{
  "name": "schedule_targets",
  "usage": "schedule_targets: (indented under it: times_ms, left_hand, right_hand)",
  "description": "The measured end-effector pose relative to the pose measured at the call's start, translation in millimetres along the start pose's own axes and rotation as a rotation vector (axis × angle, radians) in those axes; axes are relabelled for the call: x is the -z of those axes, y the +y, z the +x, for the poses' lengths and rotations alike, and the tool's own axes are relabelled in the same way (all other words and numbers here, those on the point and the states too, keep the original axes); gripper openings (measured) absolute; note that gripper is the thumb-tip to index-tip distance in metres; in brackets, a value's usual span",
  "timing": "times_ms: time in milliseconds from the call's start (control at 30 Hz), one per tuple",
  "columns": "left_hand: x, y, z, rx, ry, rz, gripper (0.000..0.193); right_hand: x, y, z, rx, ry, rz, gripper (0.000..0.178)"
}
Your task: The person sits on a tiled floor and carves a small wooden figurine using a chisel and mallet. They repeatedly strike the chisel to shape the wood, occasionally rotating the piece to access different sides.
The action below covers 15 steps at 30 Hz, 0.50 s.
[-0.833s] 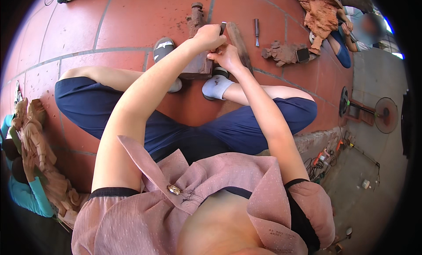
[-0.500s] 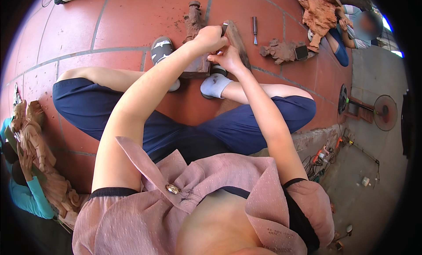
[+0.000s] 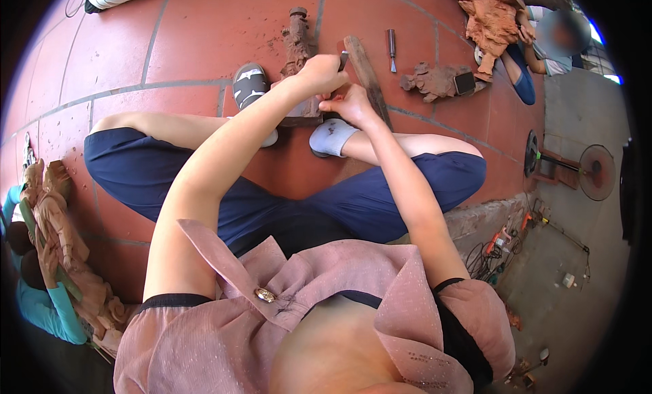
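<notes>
My left hand [image 3: 322, 75] is closed around a dark-handled tool [image 3: 343, 58], whose end sticks out above the fist; its working tip is hidden. Just below and to the right, my right hand [image 3: 352, 104] has its thumb and fingers drawn together close to the left hand. What they pinch, if anything, does not show. Both hands are over a brown carved wooden piece [image 3: 297, 41] that lies between my feet, with its blocky base [image 3: 303, 113] toward me. The hands and left forearm cover its middle.
A wooden bar [image 3: 367, 71] lies right of my hands. Beyond it are a chisel [image 3: 392, 51] and another rough carving [image 3: 435, 81] with a dark square object on it. People handle larger carvings [image 3: 485, 24] at far right and left. A fan [image 3: 596, 172] stands right.
Both hands have come slightly nearer to me over the carving, staying close together. The view has shifted a little. The chisel and other carving on the floor stay put.
</notes>
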State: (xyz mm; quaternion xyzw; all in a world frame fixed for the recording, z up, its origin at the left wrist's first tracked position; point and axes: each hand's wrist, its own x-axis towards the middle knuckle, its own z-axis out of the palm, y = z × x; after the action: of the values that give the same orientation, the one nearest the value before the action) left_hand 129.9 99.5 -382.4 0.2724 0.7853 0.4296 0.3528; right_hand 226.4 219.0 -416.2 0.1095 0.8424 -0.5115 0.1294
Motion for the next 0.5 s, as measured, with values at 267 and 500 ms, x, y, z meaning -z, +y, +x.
schedule_targets:
  times_ms: [267,500]
  left_hand:
    - [-3.0,-0.7,5.0,0.078,-0.021,0.012,0.027]
    - [-8.4,-12.7,21.8,-0.118,0.271,0.185,0.035]
  right_hand:
    - [-6.2,12.7,3.1,0.051,0.034,0.019,0.018]
    - [1.2,1.3,13.6,0.096,0.049,-0.193,0.014]
